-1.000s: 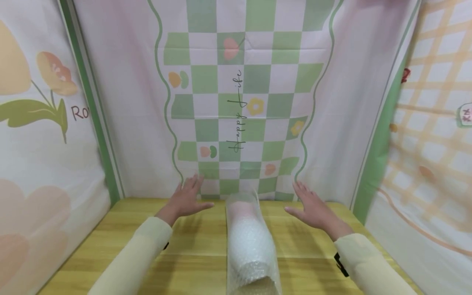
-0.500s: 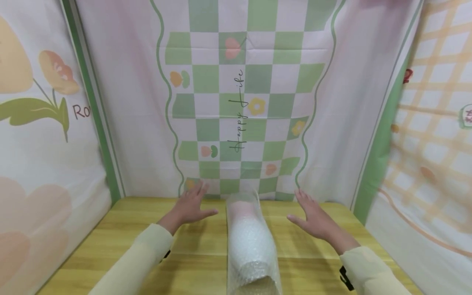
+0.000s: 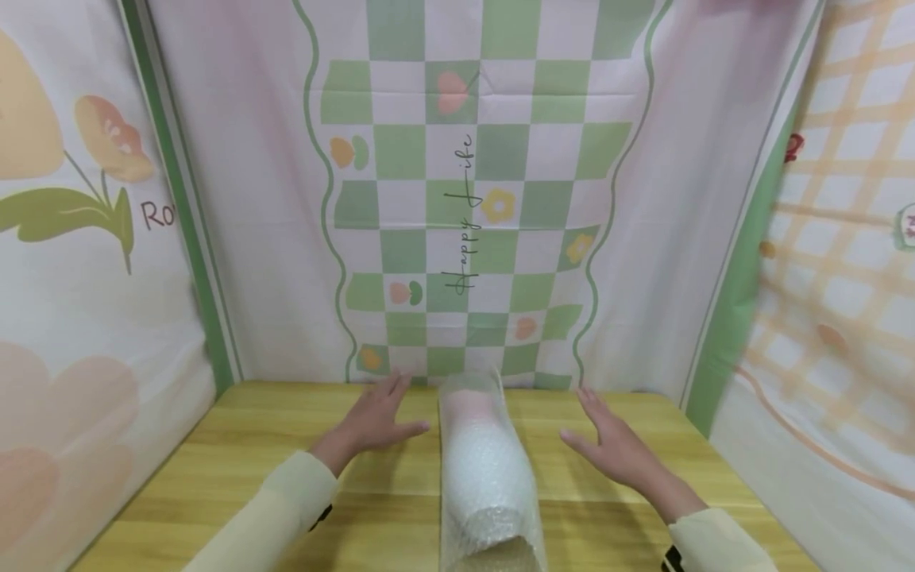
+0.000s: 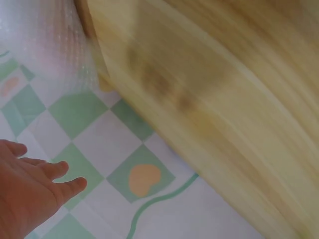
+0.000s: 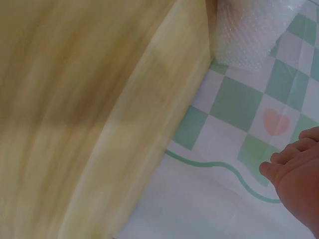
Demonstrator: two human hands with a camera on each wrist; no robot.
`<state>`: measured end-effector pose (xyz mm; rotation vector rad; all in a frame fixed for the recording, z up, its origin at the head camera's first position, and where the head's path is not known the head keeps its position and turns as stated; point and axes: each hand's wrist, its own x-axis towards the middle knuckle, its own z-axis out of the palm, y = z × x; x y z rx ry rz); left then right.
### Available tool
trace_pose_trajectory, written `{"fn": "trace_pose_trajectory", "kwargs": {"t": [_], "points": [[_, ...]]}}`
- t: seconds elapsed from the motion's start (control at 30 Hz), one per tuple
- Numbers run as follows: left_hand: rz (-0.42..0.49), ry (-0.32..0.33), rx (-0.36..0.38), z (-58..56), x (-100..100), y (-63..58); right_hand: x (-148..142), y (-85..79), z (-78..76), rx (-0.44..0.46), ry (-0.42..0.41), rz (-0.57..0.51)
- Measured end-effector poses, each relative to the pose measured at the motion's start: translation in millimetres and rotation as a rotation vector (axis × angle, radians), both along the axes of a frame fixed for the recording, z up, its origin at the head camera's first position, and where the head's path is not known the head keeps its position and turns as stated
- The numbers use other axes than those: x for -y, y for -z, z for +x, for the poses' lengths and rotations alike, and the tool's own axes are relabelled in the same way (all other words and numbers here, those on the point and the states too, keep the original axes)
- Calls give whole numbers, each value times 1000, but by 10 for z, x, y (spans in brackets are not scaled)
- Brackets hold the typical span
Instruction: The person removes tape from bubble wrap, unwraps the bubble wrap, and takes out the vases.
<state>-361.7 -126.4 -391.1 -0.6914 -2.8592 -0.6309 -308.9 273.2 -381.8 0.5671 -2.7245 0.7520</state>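
Observation:
A long item wrapped in bubble wrap [image 3: 486,469] lies on the wooden table, pinkish at its far end and whitish in the middle. An opening in the wrap faces me at the near end; what is inside cannot be made out. To its left my left hand [image 3: 372,417] hovers over the table, fingers extended and thumb toward the wrap. On the other side my right hand [image 3: 618,449] mirrors it, thumb also pointing inward. Neither hand touches the wrapped item. Both wrist views show part of the bubble wrap [image 4: 50,45] and the fingers apart from it.
The wood-grain table [image 3: 236,477] ends at a cloth backdrop [image 3: 457,206] with green and white checks and the words "Happy Life". Printed cloths hang at the left [image 3: 79,318] and right [image 3: 829,318] sides.
Both hands have come down and slightly nearer to me, from in front of the backdrop to over the table. The wrapped item has stayed in place.

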Motion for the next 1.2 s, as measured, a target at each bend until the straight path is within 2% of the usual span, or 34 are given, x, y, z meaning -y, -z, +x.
{"fn": "trace_pose_trajectory", "kwargs": {"t": [0.27,0.4,0.53,0.8,1.03,1.2], "points": [[50,28,70,94,-59,115,55,133,91,9,14,-55],[77,59,76,114,-79,187,85,199,120,13,16,-85],[96,83,92,122,-117,256,124,236,162,25,9,-119],[115,90,154,157,-211,359,215,271,248,42,14,-154],[218,101,218,195,-339,424,280,306,303,88,43,-180],[350,68,317,209,-444,467,313,327,331,140,38,-230]]}}
